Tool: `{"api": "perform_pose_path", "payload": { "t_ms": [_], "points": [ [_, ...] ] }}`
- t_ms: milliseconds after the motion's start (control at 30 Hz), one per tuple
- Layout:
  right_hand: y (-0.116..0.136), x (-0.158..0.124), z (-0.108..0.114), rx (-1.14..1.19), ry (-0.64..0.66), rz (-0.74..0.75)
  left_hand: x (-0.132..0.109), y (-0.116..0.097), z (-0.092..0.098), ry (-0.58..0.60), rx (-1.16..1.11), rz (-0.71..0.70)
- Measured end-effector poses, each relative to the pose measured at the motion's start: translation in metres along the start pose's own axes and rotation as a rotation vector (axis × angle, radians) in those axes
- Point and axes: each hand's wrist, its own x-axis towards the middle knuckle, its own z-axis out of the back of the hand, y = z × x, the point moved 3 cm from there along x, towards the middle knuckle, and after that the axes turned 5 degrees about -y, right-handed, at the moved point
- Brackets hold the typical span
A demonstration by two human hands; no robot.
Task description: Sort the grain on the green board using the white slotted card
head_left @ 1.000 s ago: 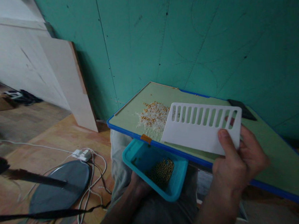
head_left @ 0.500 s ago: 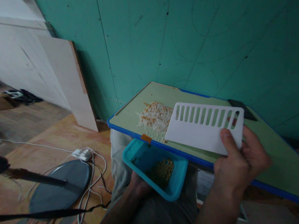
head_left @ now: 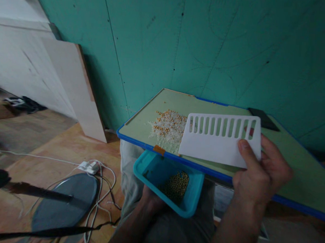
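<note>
My right hand grips the right end of a flat white slotted plastic board, thumb on its near face. The board is tilted over the green table top, its slots along the upper edge. Its left end is beside a spread pile of white grains mixed with yellow-brown beans. Below the table's front edge, my left hand holds a blue plastic tub from underneath, its fingers mostly hidden. Round yellowish beans lie in the tub's right part.
A green wall stands behind the table. A dark flat object lies at the table's back right, and orange tape marks its front edge. Left on the floor are a round grey base, a power strip and white cables.
My right hand has shifted the white slotted board slightly left, and its top edge sits a little lower. The tub and my left hand look unchanged.
</note>
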Motion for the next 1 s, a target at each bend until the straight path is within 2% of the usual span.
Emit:
{"api": "perform_pose_path", "payload": {
  "t_ms": [233,533,733,867,1000],
  "points": [
    [-0.005,0.002,0.002,0.025,0.008,-0.016,0.000,0.000,-0.001,-0.007,0.028,-0.001],
    [0.004,0.000,0.000,0.063,0.033,-0.021,-0.002,-0.001,-0.004,-0.026,-0.021,0.000],
    [-0.003,0.001,0.002,0.012,0.064,-0.004,-0.004,0.003,-0.002,-0.089,0.006,0.009],
    [-0.002,-0.001,0.003,0.029,-0.026,-0.019,-0.006,0.002,-0.006,-0.083,0.022,0.002],
    [-0.001,-0.001,0.003,0.025,-0.093,-0.018,-0.008,0.000,-0.011,-0.150,0.038,0.001]
  ]
}}
